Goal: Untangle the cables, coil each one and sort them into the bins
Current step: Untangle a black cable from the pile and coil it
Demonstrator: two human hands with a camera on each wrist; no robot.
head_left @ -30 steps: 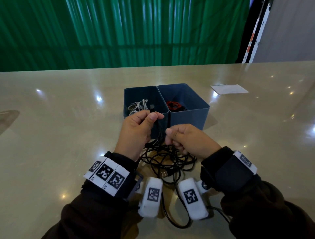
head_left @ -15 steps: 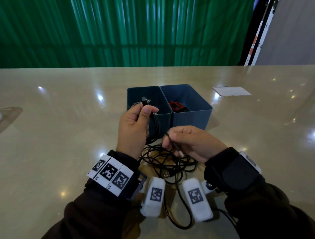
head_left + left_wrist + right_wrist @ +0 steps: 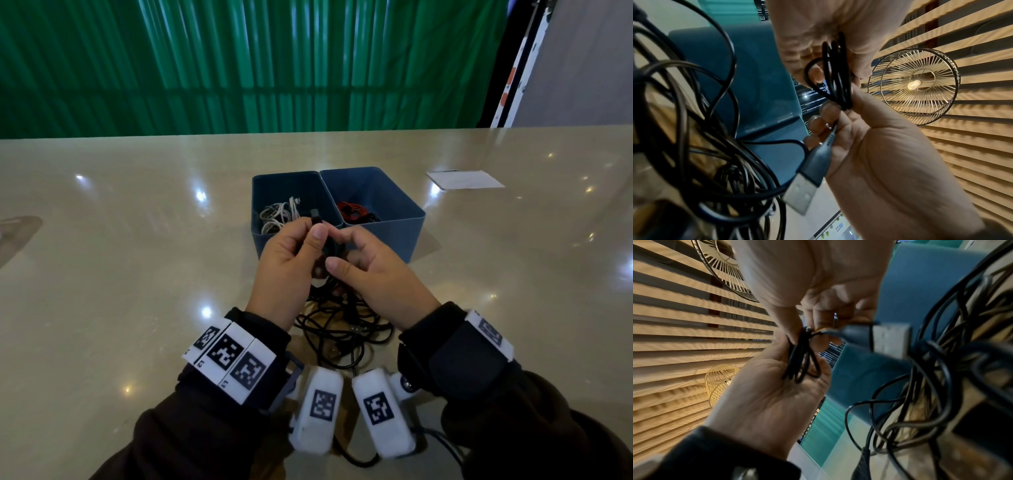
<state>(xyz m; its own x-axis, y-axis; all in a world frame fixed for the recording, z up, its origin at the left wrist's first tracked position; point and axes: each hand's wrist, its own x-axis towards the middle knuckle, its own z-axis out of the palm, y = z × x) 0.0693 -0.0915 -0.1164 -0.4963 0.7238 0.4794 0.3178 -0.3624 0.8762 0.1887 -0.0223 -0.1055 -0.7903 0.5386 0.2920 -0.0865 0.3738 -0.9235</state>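
In the head view my left hand (image 3: 294, 253) and right hand (image 3: 363, 267) meet just in front of two blue bins. Together they hold a small bundle of black cable loops (image 3: 836, 73). Its small plug (image 3: 315, 217) sticks up above my left thumb. The left wrist view shows my left fingers curled round the strand behind the grey USB plug (image 3: 803, 193), with the thumb on the loops. From the right wrist view, the loops (image 3: 801, 363) lie against my right palm under curled fingers. A tangle of black cables (image 3: 342, 329) lies on the table between my wrists.
The left bin (image 3: 284, 176) holds white cables (image 3: 277, 216). The right bin (image 3: 387, 236) holds a red cable (image 3: 351, 209). A white sheet of paper (image 3: 464, 179) lies at the far right of the glossy beige table (image 3: 137, 274). A green curtain hangs behind.
My right hand has come up and left to meet my left hand. The cable stretch that ran between them is now gathered into loops held by both.
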